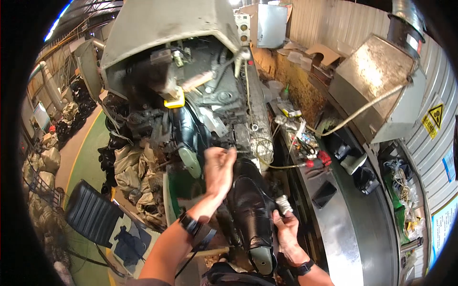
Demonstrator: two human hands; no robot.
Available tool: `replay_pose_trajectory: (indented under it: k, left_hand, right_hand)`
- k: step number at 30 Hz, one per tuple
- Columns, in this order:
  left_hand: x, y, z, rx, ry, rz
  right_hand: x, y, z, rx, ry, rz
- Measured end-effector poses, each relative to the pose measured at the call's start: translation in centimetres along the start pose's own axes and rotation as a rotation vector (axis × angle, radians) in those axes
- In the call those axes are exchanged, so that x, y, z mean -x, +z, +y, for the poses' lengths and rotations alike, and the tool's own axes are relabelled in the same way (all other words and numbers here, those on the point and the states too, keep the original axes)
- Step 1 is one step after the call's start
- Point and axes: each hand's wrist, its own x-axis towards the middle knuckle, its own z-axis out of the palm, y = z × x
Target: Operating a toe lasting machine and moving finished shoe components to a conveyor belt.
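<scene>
A black leather shoe upper (pixel 249 202) on a grey-green shoe last (pixel 262 260) lies lengthwise before me, its heel end nearest. My right hand (pixel 288 232) grips its right side, thumb against the leather. At those fingertips is a white ribbed piece (pixel 284 204); whether it wraps a finger or is held, I cannot tell. My left hand (pixel 219 168) is at the far left of the shoe, its fingers curled together; what they hold is hidden. Just beyond, a second black shoe (pixel 185 125) on a last sits in the machine (pixel 222 100), under a yellow block (pixel 174 98).
A big grey hood (pixel 171 19) covers the machine. At right, a metal bench (pixel 334 229) carries a phone (pixel 324 194) and red-handled tools (pixel 318 159). A sheet-metal box (pixel 372 81) overhangs it. Sacks (pixel 129 169) and a black chair (pixel 91 211) stand at left.
</scene>
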Motion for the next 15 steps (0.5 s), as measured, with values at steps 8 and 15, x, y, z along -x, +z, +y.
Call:
replay_pose_trajectory:
  k: [8, 15]
  left_hand:
    - [-8.3, -11.7, -5.9, -0.118, -0.129, 0.158]
    - [-4.9, -25.5, -6.7, -0.258, -0.221, -0.515]
  right_hand:
    - [-2.7, 14.5, 2.0, -0.166, 0.020, 0.136]
    - [-5.7, 18.8, 1.8, -0.166, 0.155, -0.083]
